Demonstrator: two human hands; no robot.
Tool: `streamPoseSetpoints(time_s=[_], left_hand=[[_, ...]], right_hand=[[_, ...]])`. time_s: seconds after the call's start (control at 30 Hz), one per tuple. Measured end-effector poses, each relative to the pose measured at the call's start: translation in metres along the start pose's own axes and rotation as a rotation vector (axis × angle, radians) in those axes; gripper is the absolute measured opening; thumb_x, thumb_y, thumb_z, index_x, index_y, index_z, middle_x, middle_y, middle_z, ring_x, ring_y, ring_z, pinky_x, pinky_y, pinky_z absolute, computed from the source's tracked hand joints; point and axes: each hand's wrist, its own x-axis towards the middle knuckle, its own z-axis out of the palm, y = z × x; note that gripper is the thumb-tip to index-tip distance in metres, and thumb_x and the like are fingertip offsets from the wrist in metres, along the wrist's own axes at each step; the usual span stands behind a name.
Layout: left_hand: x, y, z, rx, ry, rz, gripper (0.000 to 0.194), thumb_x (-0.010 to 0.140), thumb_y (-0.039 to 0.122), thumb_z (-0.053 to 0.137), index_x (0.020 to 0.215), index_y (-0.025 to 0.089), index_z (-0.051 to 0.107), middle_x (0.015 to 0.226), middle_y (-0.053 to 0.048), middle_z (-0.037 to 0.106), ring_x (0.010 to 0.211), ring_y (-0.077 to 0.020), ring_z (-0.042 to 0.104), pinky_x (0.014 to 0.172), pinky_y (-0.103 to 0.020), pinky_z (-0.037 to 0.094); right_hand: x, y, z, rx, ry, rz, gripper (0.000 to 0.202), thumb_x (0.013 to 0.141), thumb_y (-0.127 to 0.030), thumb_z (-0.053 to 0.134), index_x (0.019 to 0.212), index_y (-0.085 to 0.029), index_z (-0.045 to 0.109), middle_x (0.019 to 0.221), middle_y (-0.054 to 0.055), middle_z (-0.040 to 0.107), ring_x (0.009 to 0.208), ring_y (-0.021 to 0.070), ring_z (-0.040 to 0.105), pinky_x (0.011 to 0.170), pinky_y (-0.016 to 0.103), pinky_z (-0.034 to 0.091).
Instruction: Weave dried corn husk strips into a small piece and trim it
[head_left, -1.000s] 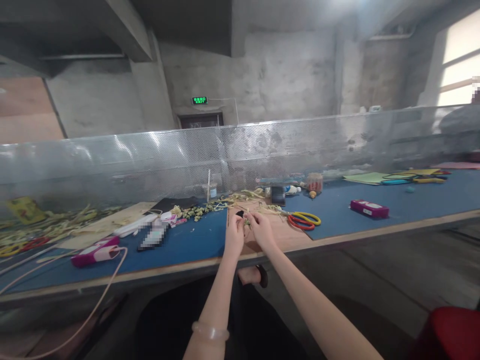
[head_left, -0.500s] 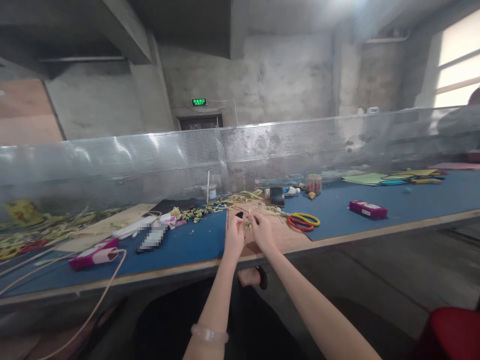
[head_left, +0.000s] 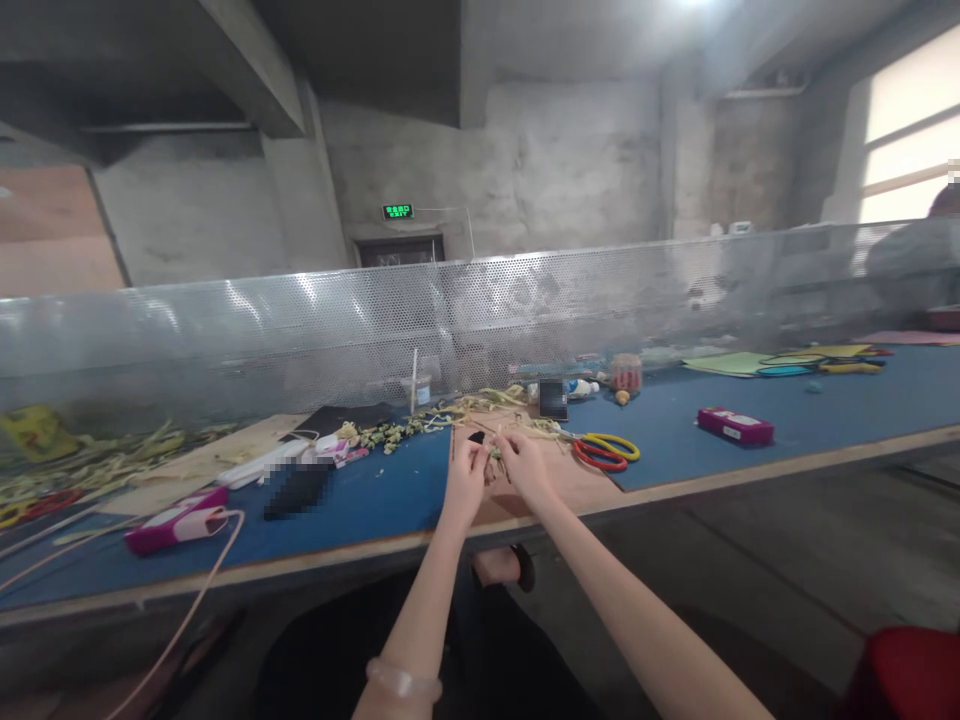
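My left hand [head_left: 465, 484] and my right hand [head_left: 526, 470] meet over a tan board [head_left: 570, 476] at the table's front edge. Fingers of both are pinched together around a small green and pale piece [head_left: 495, 454], which looks like a bit of knotted strip; its exact kind is too small to tell. A small black thing [head_left: 477, 437] shows just behind my left fingertips. Scissors with red and yellow handles [head_left: 604, 452] lie to the right of my right hand. Pale yellow-green strips [head_left: 495, 399] are heaped behind the board.
On the blue table [head_left: 390, 500] a string of knotted strip [head_left: 390, 435] lies left of the board. Farther left are a dark phone-like slab [head_left: 298, 490] and a magenta box [head_left: 176, 522] with a cable. Another magenta box [head_left: 735, 426] sits right. A perforated metal screen [head_left: 510, 300] runs behind.
Both hands stay in nearly the same spot over the board, fingers still pinched around the small piece. The view has shifted slightly. The slab at left now looks dark instead of light.
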Motion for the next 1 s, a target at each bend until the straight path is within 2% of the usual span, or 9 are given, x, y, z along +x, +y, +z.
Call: streamPoseSetpoints(time_s=[0.13,0.27,0.33,0.37,0.43,0.6,0.67,0.87,1.0], left_hand=[[0.000,0.005,-0.003,-0.145,-0.052,-0.130,0.038,0.074,0.051,0.055,0.091,0.016,0.052,0.058,0.001,0.058,0.048,-0.0121,0.055,0.048,-0.024,0.042],[0.002,0.005,-0.014,-0.254,-0.031,-0.185,0.043,0.066,0.053,0.063,0.082,0.014,0.057,0.064,-0.003,0.063,0.057,-0.0142,0.060,0.052,-0.024,0.044],[0.004,0.001,-0.020,-0.239,0.069,-0.204,0.043,0.063,0.053,0.064,0.081,0.014,0.058,0.068,-0.005,0.065,0.062,-0.0160,0.062,0.052,-0.024,0.044],[0.004,-0.001,-0.022,-0.207,0.111,-0.209,0.042,0.063,0.052,0.065,0.081,0.014,0.058,0.070,-0.006,0.066,0.063,-0.0167,0.063,0.053,-0.024,0.045],[0.005,-0.004,-0.023,-0.109,0.133,-0.187,0.039,0.065,0.050,0.064,0.081,0.014,0.059,0.070,-0.006,0.067,0.065,-0.0172,0.063,0.054,-0.024,0.045],[0.003,-0.008,-0.017,0.078,0.045,-0.115,0.033,0.072,0.046,0.057,0.084,0.016,0.061,0.079,-0.008,0.070,0.063,-0.0166,0.063,0.053,-0.024,0.045],[0.002,-0.009,-0.015,0.168,-0.011,-0.120,0.032,0.072,0.044,0.057,0.086,0.016,0.062,0.079,-0.008,0.070,0.064,-0.0188,0.063,0.052,-0.025,0.045],[0.005,-0.017,-0.013,0.373,-0.037,-0.067,0.030,0.073,0.030,0.057,0.097,0.013,0.062,0.086,-0.013,0.069,0.079,-0.0233,0.065,0.071,-0.032,0.048],[0.006,-0.021,-0.012,0.392,-0.083,-0.059,0.028,0.074,0.029,0.056,0.097,0.013,0.062,0.081,-0.011,0.069,0.078,-0.0232,0.065,0.072,-0.034,0.048]], right_hand=[[0.002,-0.014,0.002,0.040,-0.168,-0.058,0.026,0.078,-0.036,0.046,0.064,-0.018,0.059,0.059,0.002,0.058,0.052,0.0135,0.049,0.048,0.023,0.035],[0.024,-0.015,0.005,-0.020,-0.336,0.005,0.048,0.088,-0.044,0.026,0.069,-0.016,0.061,0.047,0.001,0.054,0.041,0.0122,0.047,0.041,0.022,0.033],[0.048,-0.006,-0.003,-0.324,-0.261,-0.034,0.056,0.092,-0.039,0.014,0.078,-0.015,0.063,0.055,0.004,0.060,0.046,0.0121,0.052,0.046,0.021,0.037],[0.062,0.001,-0.011,-0.567,-0.174,-0.069,0.052,0.092,-0.035,0.015,0.083,-0.015,0.063,0.062,0.004,0.064,0.053,0.0121,0.055,0.052,0.021,0.039],[0.089,0.016,-0.030,-0.728,-0.101,-0.058,0.038,0.090,-0.029,0.030,0.087,-0.014,0.064,0.081,0.010,0.066,0.074,0.0169,0.059,0.063,0.024,0.040],[0.128,0.053,-0.072,-1.020,-0.181,-0.034,0.021,0.077,-0.012,0.048,0.078,-0.013,0.069,0.098,0.016,0.063,0.102,0.0256,0.047,0.082,0.031,0.034],[0.133,0.064,-0.076,-1.099,-0.223,-0.039,0.020,0.077,-0.012,0.050,0.082,-0.015,0.070,0.104,0.016,0.060,0.108,0.0274,0.042,0.087,0.035,0.030],[0.139,0.086,-0.068,-1.195,-0.308,-0.050,0.017,0.073,-0.022,0.059,0.084,-0.016,0.071,0.112,0.018,0.055,0.112,0.0304,0.035,0.093,0.039,0.022],[0.138,0.098,-0.063,-1.151,-0.298,-0.028,0.020,0.075,-0.016,0.053,0.082,-0.017,0.071,0.111,0.017,0.055,0.112,0.0290,0.036,0.093,0.040,0.023]])
